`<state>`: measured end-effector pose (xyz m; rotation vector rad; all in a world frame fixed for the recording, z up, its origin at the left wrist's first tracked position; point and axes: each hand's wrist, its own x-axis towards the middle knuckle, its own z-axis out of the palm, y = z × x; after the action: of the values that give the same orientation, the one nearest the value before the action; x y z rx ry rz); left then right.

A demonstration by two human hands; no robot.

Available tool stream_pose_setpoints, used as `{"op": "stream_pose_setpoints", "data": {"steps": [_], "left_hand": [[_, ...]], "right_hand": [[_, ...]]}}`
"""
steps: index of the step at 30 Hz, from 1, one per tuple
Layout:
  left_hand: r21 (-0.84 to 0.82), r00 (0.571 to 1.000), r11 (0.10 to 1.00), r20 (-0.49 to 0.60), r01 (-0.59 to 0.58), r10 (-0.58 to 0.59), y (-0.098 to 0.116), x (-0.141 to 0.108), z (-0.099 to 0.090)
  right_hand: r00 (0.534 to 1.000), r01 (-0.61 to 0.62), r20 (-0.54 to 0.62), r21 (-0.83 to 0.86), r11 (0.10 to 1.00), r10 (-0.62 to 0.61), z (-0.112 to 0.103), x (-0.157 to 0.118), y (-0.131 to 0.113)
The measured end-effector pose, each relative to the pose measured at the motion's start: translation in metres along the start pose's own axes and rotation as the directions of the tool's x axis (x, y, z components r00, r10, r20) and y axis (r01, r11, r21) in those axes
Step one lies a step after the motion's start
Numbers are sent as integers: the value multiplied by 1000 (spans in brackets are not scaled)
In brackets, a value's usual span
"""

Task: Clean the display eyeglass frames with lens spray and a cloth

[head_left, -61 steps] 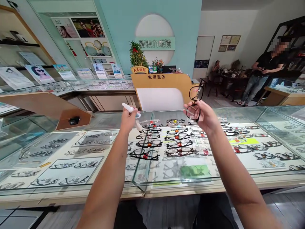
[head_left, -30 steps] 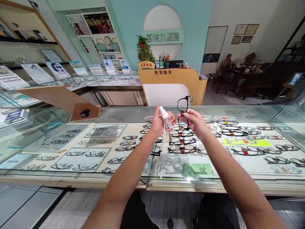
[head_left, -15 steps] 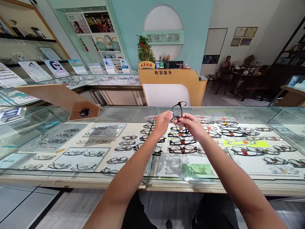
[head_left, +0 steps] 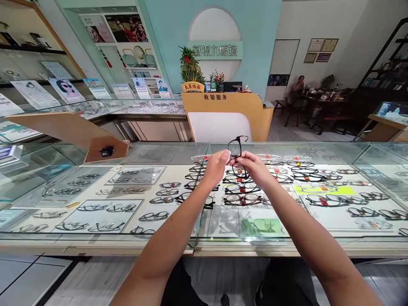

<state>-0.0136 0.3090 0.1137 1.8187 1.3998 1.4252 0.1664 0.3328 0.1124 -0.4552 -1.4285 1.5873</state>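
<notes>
Above the glass counter, a pair of black-framed eyeglasses (head_left: 235,148) is held turned on end, one lens over the other. My right hand (head_left: 255,168) pinches the glasses near the bridge, with thumb and fingers closed. Close against it, my left hand (head_left: 217,165) is closed with the thumb on top. A bit of white, which looks like a cloth (head_left: 228,156), shows at its fingertips beside the upper lens. Most of that white piece is hidden by the fingers. Below the hands, rows of eyeglasses (head_left: 244,199) lie inside the display case.
The glass counter (head_left: 204,250) spans the view in front of me. A tilted wooden-backed stand (head_left: 70,131) sits on it at the left. Farther off are a wooden cashier desk (head_left: 261,110) and a person (head_left: 298,87) by a dark table at the right.
The view has shifted slightly, so the surroundings sit a little farther left. Both hands keep their grip, and the glasses stay almost in the same position.
</notes>
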Motion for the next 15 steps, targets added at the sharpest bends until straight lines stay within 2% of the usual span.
{"op": "stream_pose_setpoints", "data": {"steps": [8,15], "left_hand": [[27,999,1000,41,-5,4,-4,1,-1],[114,975,986,199,-121,97,0,-1,3]], "right_hand": [[999,-22,-34,52,998,24,0,-1,-8],[986,5,-165,186,983,26,-5,2,-12]]}}
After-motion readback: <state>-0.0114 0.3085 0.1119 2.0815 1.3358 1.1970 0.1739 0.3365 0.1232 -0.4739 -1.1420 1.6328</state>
